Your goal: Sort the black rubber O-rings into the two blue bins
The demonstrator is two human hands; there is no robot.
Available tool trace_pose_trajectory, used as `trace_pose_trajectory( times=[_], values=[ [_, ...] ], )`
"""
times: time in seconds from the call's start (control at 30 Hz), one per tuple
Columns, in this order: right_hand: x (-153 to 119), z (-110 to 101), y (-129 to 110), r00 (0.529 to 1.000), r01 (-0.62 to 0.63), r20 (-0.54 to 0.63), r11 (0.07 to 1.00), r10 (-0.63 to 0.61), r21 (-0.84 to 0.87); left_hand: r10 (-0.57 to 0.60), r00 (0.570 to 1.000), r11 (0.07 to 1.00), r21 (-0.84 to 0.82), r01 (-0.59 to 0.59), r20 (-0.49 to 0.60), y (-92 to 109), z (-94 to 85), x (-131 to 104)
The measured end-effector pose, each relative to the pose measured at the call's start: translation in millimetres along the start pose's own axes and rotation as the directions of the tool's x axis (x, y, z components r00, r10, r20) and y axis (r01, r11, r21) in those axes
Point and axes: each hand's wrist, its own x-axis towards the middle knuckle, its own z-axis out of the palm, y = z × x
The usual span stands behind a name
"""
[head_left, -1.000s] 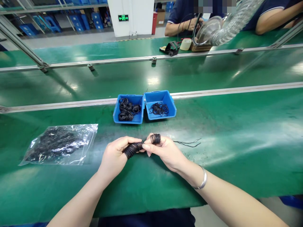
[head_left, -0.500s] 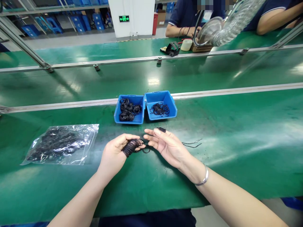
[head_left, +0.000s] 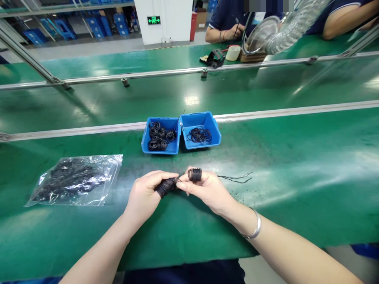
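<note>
My left hand [head_left: 144, 190] is closed around a thick bundle of thin black rings [head_left: 166, 187], which look like O-rings. The bundle runs along its fingers. Around a finger of my right hand [head_left: 211, 190] sits a second, smaller stack of black rings [head_left: 195, 174]. The right thumb and a fingertip pinch at the right end of the left bundle, so the two hands meet there. Exactly how many rings are in the pinch is hidden. On the table to the right of my right hand lie thin black strands [head_left: 237, 178].
Ahead stand two blue bins, the left bin [head_left: 144, 146] with several bundles of black rings, the right bin [head_left: 217, 138] with a loose heap. A clear plastic bag [head_left: 77, 179] of black rings lies left. A metal rail [head_left: 166, 72] crosses behind; people work beyond it.
My right hand has turned and moved to the left bundle, its thumb and fingertip closing at the bundle's end. The rings on its finger now face me. My left hand stays nearly in place.
</note>
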Motion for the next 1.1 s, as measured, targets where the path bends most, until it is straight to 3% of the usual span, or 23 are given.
trace_pose_trajectory(
  times=[0.27, 0.43, 0.53, 0.63, 0.8, 0.97, 1.1],
  values=[
    [2, 0, -2, 0.994, -0.11, 0.038, 0.971, 0.104, 0.215, -0.057, 0.997, 0.987, -0.147, 0.063, 0.045, 2, -1.0, 1],
    [6, -6, -4, 0.982, -0.152, -0.012, 0.815, 0.191, 0.559, -0.202, 0.978, 0.932, -0.295, 0.21, 0.058, 2, 0.7, 1],
    [9, -10, -5, 0.976, -0.101, -0.09, 0.773, 0.2, 0.626, -0.245, 0.967, 0.902, -0.351, 0.252, 0.064, 1, 1.9, 1],
    [10, -13, -5, 0.979, -0.066, -0.113, 0.794, 0.168, 0.604, -0.236, 0.968, 0.898, -0.36, 0.251, 0.085, 0, 2.7, 1],
    [9, -11, -4, 0.989, -0.075, -0.071, 0.85, 0.131, 0.521, -0.128, 0.991, 0.967, -0.216, 0.136, 0.05, -1, 2.0, 0],
    [5, -3, -4, 0.998, -0.028, -0.048, 0.965, 0.042, 0.259, -0.082, 0.996, 0.985, -0.149, 0.085, 0.031, 0, 0.8, 0],
    [2, 0, 0, 0.999, -0.022, 0.035, 0.994, 0.019, 0.109, 0.002, 1.0, 1.0, -0.016, -0.002, -0.013, -1, 0.8, 1]
  ],
)
